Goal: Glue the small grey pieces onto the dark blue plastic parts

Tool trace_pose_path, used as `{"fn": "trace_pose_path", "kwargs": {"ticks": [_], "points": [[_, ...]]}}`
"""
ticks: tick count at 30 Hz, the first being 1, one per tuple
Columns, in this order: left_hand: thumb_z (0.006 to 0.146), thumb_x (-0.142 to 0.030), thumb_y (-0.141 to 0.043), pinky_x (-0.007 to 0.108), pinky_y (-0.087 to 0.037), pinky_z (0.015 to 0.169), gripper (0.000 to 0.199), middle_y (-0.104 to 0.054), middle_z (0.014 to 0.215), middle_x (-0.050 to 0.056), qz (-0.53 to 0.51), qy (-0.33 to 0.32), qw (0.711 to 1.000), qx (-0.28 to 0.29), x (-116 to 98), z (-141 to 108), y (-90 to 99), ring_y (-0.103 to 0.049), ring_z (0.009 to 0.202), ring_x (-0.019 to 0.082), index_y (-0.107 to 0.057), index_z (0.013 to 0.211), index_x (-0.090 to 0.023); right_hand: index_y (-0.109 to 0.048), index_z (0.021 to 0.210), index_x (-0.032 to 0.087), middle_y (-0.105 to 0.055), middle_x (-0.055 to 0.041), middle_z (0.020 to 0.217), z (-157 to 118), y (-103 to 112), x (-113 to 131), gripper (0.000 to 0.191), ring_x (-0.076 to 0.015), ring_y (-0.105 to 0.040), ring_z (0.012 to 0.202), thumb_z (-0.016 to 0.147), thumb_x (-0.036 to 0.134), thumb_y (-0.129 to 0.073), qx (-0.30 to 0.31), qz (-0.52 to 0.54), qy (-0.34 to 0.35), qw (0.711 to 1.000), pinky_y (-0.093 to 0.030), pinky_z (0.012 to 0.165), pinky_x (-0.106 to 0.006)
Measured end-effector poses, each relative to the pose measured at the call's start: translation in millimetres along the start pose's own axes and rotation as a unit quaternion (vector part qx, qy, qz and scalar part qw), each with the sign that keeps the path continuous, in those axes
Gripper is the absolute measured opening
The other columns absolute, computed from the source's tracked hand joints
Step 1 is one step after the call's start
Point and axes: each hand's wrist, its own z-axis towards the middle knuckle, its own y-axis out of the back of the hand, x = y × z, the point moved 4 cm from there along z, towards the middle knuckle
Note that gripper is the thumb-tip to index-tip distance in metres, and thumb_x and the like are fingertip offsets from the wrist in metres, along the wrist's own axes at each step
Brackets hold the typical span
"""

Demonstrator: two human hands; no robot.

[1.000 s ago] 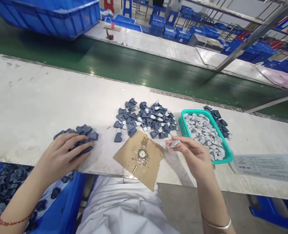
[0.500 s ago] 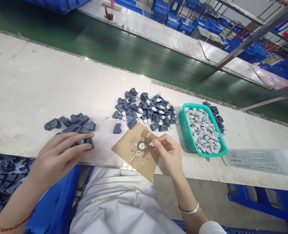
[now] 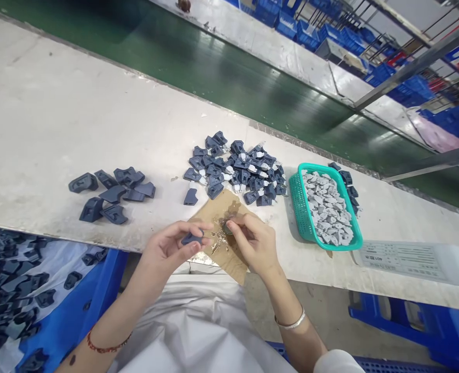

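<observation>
Smooth white table [image 3: 58,119] with scuffs, and a shiny green strip [image 3: 214,72] behind it; the left hand [image 3: 161,254] pinches one hard, dark blue piece [image 3: 192,238] near the brown paper [image 3: 233,264]; the right hand [image 3: 257,243] has bent fingers at one small round dish [image 3: 227,227] on that paper, and I cannot tell if they are closed on anything; the paper is flat, with ragged edges and wet, shiny spots.

Just past the paper is a big heap of dark blue pieces [image 3: 243,173], many with pale tips, too jumbled to count; nine chunky loose pieces [image 3: 113,194] sit on the left; on the right, one green plastic basket [image 3: 359,241] with small holes holds lots of bumpy, light grey bits [image 3: 328,207]; one blue bin [image 3: 97,300] is low on the left, with more dark pieces.
</observation>
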Motion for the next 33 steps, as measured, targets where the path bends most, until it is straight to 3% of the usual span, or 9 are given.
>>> {"fn": "trace_pose_path", "kwargs": {"ticks": [3, 7, 10, 14, 17, 19, 25, 29, 33], "points": [[0.090, -0.033, -0.073, 0.034, -0.061, 0.095, 0.014, -0.072, 0.131, 0.008, -0.033, 0.020, 0.999, 0.004, 2, -1, -5.2, -0.076, 0.105, 0.023, -0.067, 0.098, -0.023, -0.061, 0.075, 0.021, -0.055, 0.0007, 0.064, 2, -1, 1, 0.025, -0.0148, -0.051, 0.060, 0.099, 0.028, -0.056, 0.008, -0.015, 0.009, 1.000, -0.039, 0.059, -0.027], [0.094, -0.032, -0.067, 0.035, -0.056, 0.105, 0.030, -0.065, 0.143, 0.010, -0.042, 0.020, 0.999, 0.021, 2, -2, -8.6, -0.065, 0.127, 0.025, -0.062, 0.124, -0.026, -0.062, 0.078, 0.022, -0.060, -0.0004, 0.069, 0, 0, -1, 0.022, -0.0147, -0.053, 0.061, 0.098, 0.030, -0.057, -0.004, 0.007, -0.008, 1.000, -0.040, 0.060, -0.027], [0.093, -0.031, -0.069, 0.035, -0.051, 0.111, 0.027, -0.064, 0.143, 0.010, -0.014, 0.013, 1.000, 0.017, 3, -2, -8.0, -0.060, 0.134, 0.025, -0.063, 0.119, -0.025, -0.063, 0.076, 0.022, -0.061, -0.0007, 0.067, -2, -2, -1, 0.023, -0.0152, -0.052, 0.060, 0.097, 0.030, -0.058, 0.006, 0.008, -0.015, 1.000, -0.040, 0.059, -0.028], [0.094, -0.031, -0.068, 0.034, -0.054, 0.106, 0.020, -0.068, 0.138, 0.010, 0.022, -0.013, 1.000, 0.013, 2, -1, -9.8, -0.065, 0.128, 0.024, -0.059, 0.112, -0.025, -0.066, 0.079, 0.021, -0.066, -0.0009, 0.070, -5, 1, -7, 0.021, -0.0146, -0.055, 0.060, 0.094, 0.036, -0.064, -0.045, 0.112, -0.102, 0.987, -0.042, 0.057, -0.027], [0.099, -0.033, -0.060, 0.031, -0.058, 0.094, 0.018, -0.062, 0.145, 0.012, 0.066, -0.053, 0.996, 0.021, 0, -1, -13.5, -0.073, 0.110, 0.019, -0.055, 0.114, -0.025, -0.066, 0.078, 0.021, -0.064, 0.0012, 0.063, -6, 1, -12, 0.023, -0.0131, -0.055, 0.055, 0.089, 0.041, -0.070, -0.095, 0.253, -0.177, 0.946, -0.043, 0.052, -0.024], [0.101, -0.031, -0.057, 0.030, -0.057, 0.094, 0.014, -0.060, 0.147, 0.012, 0.086, -0.069, 0.994, 0.027, 0, 0, -15.6, -0.073, 0.107, 0.017, -0.052, 0.112, -0.024, -0.065, 0.077, 0.021, -0.062, 0.0028, 0.058, -6, 0, -14, 0.025, -0.0110, -0.052, 0.048, 0.085, 0.043, -0.074, -0.111, 0.319, -0.206, 0.919, -0.040, 0.045, -0.021], [0.100, -0.026, -0.058, 0.038, -0.045, 0.113, 0.014, -0.065, 0.141, 0.011, 0.138, -0.090, 0.985, 0.039, 6, 6, -18.9, -0.056, 0.137, 0.020, -0.050, 0.111, -0.025, -0.058, 0.075, 0.021, -0.057, 0.0058, 0.051, -4, -8, -6, 0.033, -0.0083, -0.044, 0.039, 0.078, 0.047, -0.078, -0.109, 0.408, -0.254, 0.870, -0.034, 0.036, -0.018], [0.100, -0.026, -0.057, 0.040, -0.048, 0.111, 0.010, -0.067, 0.138, 0.013, 0.205, -0.129, 0.970, 0.026, 13, 8, -19.6, -0.059, 0.134, 0.022, -0.050, 0.106, -0.024, -0.051, 0.069, 0.022, -0.053, 0.0074, 0.045, -3, -15, 5, 0.039, -0.0065, -0.039, 0.034, 0.081, 0.047, -0.077, -0.093, 0.421, -0.259, 0.864, -0.030, 0.034, -0.017], [0.099, -0.021, -0.056, 0.035, -0.053, 0.106, 0.010, -0.070, 0.134, 0.010, 0.263, -0.175, 0.949, 0.003, 16, 7, -19.9, -0.064, 0.129, 0.019, -0.050, 0.107, -0.025, -0.050, 0.066, 0.021, -0.053, 0.0071, 0.043, -1, -22, 17, 0.041, -0.0057, -0.037, 0.034, 0.083, 0.047, -0.076, -0.068, 0.416, -0.245, 0.873, -0.029, 0.035, -0.017]]}}
